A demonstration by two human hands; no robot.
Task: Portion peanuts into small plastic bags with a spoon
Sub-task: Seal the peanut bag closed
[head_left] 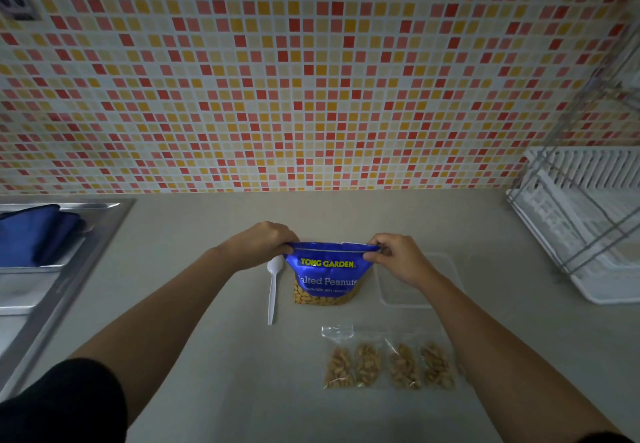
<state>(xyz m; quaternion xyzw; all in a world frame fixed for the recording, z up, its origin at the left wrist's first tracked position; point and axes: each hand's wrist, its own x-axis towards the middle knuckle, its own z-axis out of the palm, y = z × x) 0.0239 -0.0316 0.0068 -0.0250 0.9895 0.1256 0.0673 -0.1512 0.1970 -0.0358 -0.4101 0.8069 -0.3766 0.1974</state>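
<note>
A blue bag of salted peanuts (pixel 326 274) stands upright on the grey counter (pixel 214 356). My left hand (pixel 261 241) pinches its top left corner and my right hand (pixel 398 257) pinches its top right corner. A white plastic spoon (pixel 273 286) lies on the counter just left of the bag, bowl away from me. Several small clear plastic bags with peanuts (pixel 388 364) lie in a row in front of the blue bag, nearer to me.
A clear plastic container (pixel 415 286) sits to the right of the peanut bag, partly behind my right hand. A steel sink (pixel 52 286) with a blue cloth (pixel 34 234) is at the left. A white dish rack (pixel 581 221) stands at the right against the tiled wall.
</note>
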